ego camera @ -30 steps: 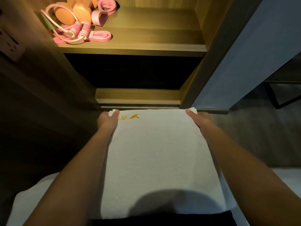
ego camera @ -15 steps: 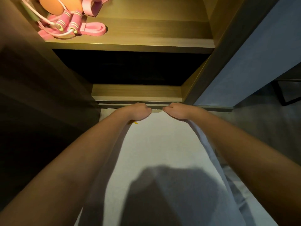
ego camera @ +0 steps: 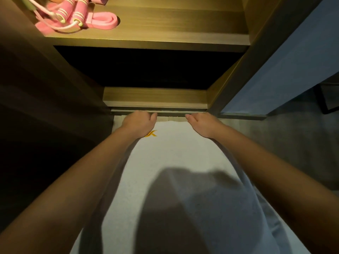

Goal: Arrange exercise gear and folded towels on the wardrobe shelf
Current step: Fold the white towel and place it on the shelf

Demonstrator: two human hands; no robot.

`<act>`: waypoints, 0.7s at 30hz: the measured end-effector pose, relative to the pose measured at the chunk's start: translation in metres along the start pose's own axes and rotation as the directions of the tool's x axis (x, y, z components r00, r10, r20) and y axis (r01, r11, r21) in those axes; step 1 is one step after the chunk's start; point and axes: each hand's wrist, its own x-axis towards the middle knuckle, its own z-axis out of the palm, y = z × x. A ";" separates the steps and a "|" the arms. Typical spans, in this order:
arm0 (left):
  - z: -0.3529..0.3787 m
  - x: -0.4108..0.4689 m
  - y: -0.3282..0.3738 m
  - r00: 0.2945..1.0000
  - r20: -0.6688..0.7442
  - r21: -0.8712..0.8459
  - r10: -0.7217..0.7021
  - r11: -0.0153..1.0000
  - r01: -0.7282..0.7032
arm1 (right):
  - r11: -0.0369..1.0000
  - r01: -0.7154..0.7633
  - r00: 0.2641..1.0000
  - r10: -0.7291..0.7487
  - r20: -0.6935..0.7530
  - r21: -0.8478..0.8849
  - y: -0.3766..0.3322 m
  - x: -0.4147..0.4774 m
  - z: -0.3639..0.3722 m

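Head view shows the left hand [ego camera: 139, 123] and right hand [ego camera: 200, 125] drawing apart after meeting along the far edge of the white towel [ego camera: 176, 154], which lies below the wardrobe shelf [ego camera: 165, 24], fingers loosely curled, grip unclear, so the folding looks unfinished.

Your left hand [ego camera: 139, 123] and your right hand [ego camera: 201, 125] are bare. Both forearms [ego camera: 88, 176] are bare too, all the way down to the edge of the view.

Towel [ego camera: 176, 154]: white terry cloth, matt, nubbly. Shelf [ego camera: 174, 28]: brown wood grain, satin sheen. Band [ego camera: 105, 21]: pink, smooth, matt.
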 end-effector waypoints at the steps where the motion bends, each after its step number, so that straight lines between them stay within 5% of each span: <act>1: 0.000 -0.010 0.005 0.994 -0.110 0.022 0.006 1.000 -0.003 | 1.000 -0.005 0.999 0.004 -0.052 -0.010 -0.004 -0.008 0.000; 4: 0.011 -0.054 0.030 0.964 -0.248 -0.084 0.094 0.989 -0.118 | 0.999 0.008 0.992 -0.012 -0.123 -0.032 -0.024 -0.046 0.014; 10: 0.050 -0.116 0.038 0.992 -0.094 0.030 0.090 0.996 -0.087 | 0.973 -0.031 0.998 0.018 -0.060 -0.229 -0.032 -0.108 0.042; 17: 0.057 -0.139 0.012 0.991 -0.090 -0.118 -0.096 0.989 0.085 | 0.985 -0.150 0.987 0.143 -0.080 -0.090 -0.008 -0.129 0.043; 21: 0.055 -0.149 -0.001 0.962 0.010 -0.302 -0.272 0.917 0.262 | 0.951 -0.261 0.961 0.272 -0.049 0.164 0.001 -0.140 0.041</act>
